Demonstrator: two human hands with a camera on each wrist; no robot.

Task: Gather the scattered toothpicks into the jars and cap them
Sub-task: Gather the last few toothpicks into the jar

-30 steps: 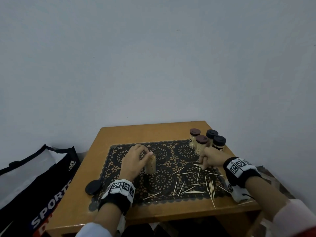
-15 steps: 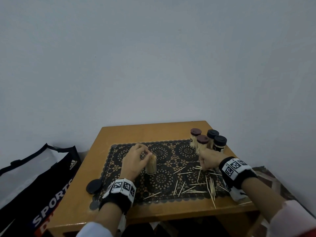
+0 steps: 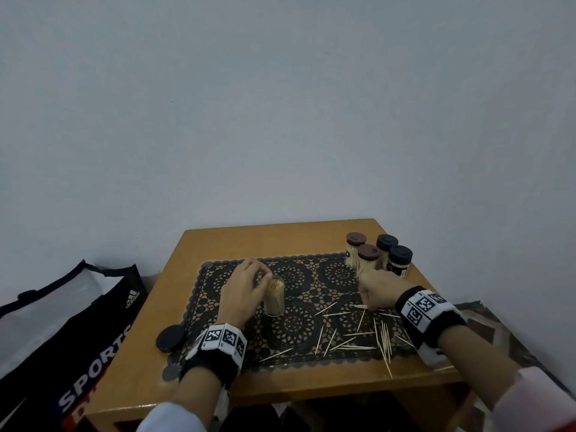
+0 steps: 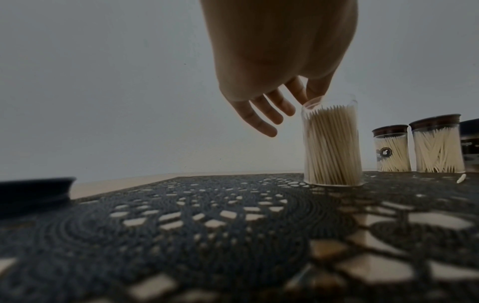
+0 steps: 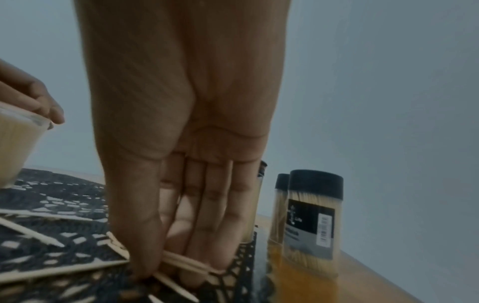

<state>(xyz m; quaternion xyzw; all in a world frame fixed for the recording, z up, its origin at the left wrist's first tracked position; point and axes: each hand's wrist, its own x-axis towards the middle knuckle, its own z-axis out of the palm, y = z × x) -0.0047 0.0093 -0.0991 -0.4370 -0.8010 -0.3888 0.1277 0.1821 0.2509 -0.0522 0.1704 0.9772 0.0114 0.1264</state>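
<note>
In the head view the left hand pinches the rim of the open jar, its black lid near that wrist by a "SPORTS" bag, while four capped jars stand just beyond the right hand, which has slid leftward over the scattered toothpicks since a second ago. The left wrist view shows thumb and forefinger on that upright jar's rim, other fingers spread. The right wrist view shows thumb and fingers clamped on several toothpicks against the mat, beside a jar label too blurred to read.

Small square wooden table being covered by a black lace placemat, round black lid lying left, black-capped jars standing far-right.
</note>
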